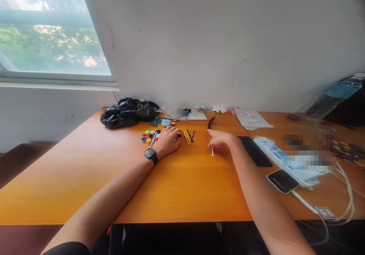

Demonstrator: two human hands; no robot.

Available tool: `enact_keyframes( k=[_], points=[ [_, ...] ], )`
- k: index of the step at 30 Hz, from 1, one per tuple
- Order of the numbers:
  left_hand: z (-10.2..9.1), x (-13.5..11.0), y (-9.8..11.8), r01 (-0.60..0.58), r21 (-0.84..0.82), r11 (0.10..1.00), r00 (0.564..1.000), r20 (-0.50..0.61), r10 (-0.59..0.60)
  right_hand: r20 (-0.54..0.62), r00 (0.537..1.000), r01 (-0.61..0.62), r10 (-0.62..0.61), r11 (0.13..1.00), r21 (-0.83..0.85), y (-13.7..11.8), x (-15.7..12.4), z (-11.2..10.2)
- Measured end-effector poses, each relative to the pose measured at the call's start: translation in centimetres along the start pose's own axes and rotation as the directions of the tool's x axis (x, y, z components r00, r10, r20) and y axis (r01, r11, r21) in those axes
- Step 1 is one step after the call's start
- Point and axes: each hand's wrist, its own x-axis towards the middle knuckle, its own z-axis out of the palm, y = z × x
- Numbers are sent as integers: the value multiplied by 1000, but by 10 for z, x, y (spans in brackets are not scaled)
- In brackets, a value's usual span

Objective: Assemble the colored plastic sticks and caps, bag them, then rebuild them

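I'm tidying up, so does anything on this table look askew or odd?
The blue stick, right of the left hand, looks askew: it slants the opposite way from the coloured sticks beside it. I see no spill, but a patch at right is pixelated.

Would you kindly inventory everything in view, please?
Table: one, orange, centre.
Wall: one, whitish, behind.
Window: one, pale, upper left.
Plastic bag: one, black, back left.
Small items: several, mixed, back centre.
Wiry item: one, black, back centre.
Papers: count unclear, white, back right.
Round pieces: several, mixed, left of centre.
Sticks: several, mixed, centre.
White stick: one, white, centre right.
Slab: one, black, right.
Power strip: one, white, right.
Rounded device: one, black, front right.
Cables: several, white, right.
Bottle: one, clear, far right.
Watch: one, black, left wrist.
Left hand: one, bare, beside round pieces.
Right hand: one, bare, by white stick.
Forearms: two, bare, front.
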Motion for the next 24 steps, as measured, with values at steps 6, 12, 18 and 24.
enact_keyframes(
  k=[6, 12, 18, 24],
  points=[
    [-3, 1, 7, -63, -56, 996, 996, -73, 59, 167, 985, 38, -46, 998, 52, -25, 0, 9],
    [-9, 0, 16, -139, -121, 983, 984, -128, 123, -12, 982, 174, -189, 878, 445, -30, 9, 12],
    [-8, 2, 20, -273, -170, 947, 950, -201, 238, -74, 908, 302, -411, 525, 796, -57, 5, 26],
    [-4, 2, 13, -297, -245, 923, 941, -240, 239, -71, 890, 281, -451, 419, 863, -65, 6, 46]
  ],
)
